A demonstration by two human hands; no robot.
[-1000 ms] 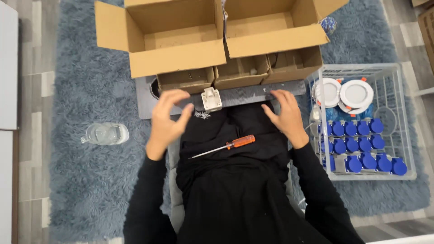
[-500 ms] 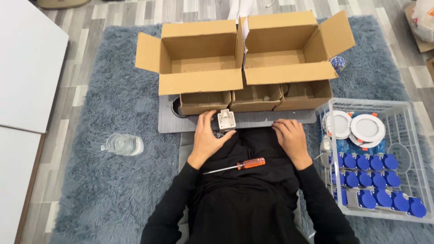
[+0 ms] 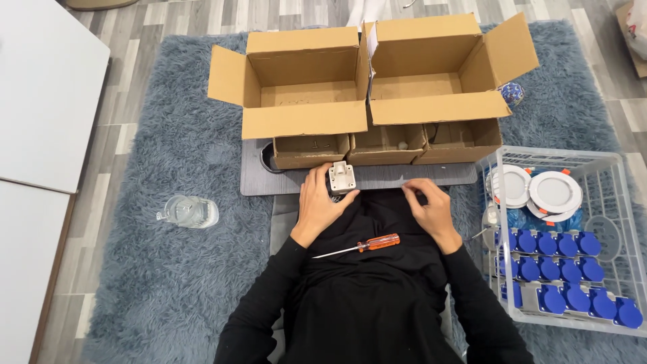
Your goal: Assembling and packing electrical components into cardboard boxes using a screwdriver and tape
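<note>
Left hand (image 3: 318, 202) grip curls around small white box part (image 3: 342, 178), on grey board (image 3: 391, 176) edge, just ahead of lap. Right hand (image 3: 431, 210) grip pinched, holding what cannot tell. Orange screwdriver (image 3: 367, 245) lies sideways on lap, between hands. Clear crate (image 3: 610, 175) on right holds blue caps (image 3: 559, 269), white round lights (image 3: 554, 192). Cardboard boxes (image 3: 306, 94) open, mostly empty.

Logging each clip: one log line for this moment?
left hand: on white part | right hand: on board edge, empty | screwdriver: on lap | boxes: open
</note>
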